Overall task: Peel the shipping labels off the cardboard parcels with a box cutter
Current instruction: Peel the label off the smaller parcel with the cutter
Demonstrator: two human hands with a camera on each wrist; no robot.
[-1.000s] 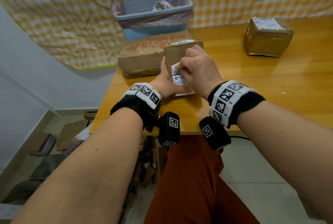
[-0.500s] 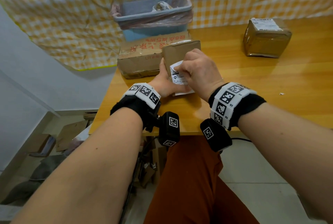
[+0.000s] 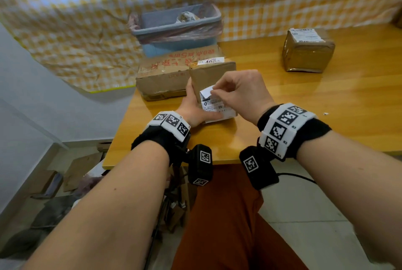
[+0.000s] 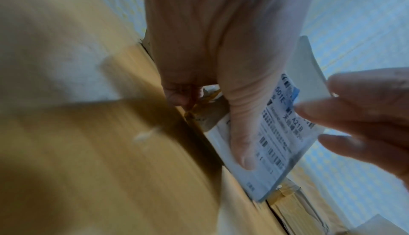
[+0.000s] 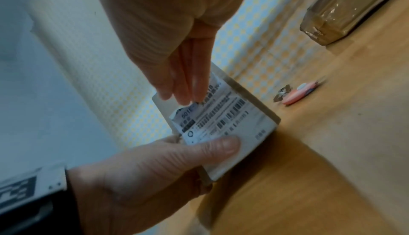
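Left hand (image 3: 192, 106) grips the brown parcel (image 3: 212, 76) upright; right hand (image 3: 239, 90) pinches its white label's (image 3: 214, 104) curled-back top corner

A blue bin (image 3: 174, 28) lined with a plastic bag stands at the wooden worktop's (image 3: 326, 106) far edge; checked yellow cloth (image 3: 87, 19) hangs behind.

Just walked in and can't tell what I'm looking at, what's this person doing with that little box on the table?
The person is peeling a shipping label off a small cardboard parcel on the wooden table. The left hand holds the parcel, thumb pressed on the label, while the right hand pinches the label's lifted top corner. Most of the label is still stuck. Another labelled parcel waits at the far right.
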